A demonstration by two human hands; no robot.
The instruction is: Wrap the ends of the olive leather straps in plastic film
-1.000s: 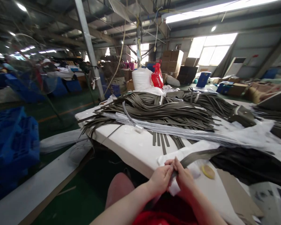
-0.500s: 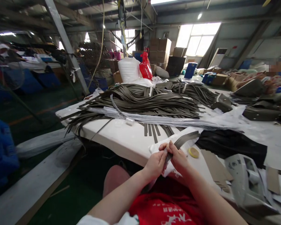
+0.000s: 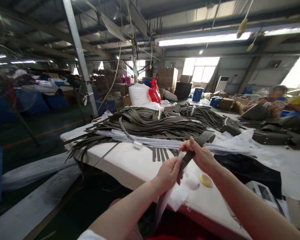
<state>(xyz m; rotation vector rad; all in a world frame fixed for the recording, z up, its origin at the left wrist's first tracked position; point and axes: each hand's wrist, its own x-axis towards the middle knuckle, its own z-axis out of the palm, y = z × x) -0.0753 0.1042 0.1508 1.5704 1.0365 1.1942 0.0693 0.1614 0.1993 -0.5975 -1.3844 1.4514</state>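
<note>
Strap at lower centre-right | my left hand closes around it | my right hand pinches it higher

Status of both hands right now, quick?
Left hand: closed, holding a long, flat, dark grey-brown flexible strip.
Right hand: closed on the same strip, farther from the body.

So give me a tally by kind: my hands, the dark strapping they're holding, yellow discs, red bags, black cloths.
Left hand and right hand: 2
Held dark strapping: 1 piece, layers unclear
Yellow disc: 1
Red bag: 1
Black cloth: 1
Total: 6
</note>
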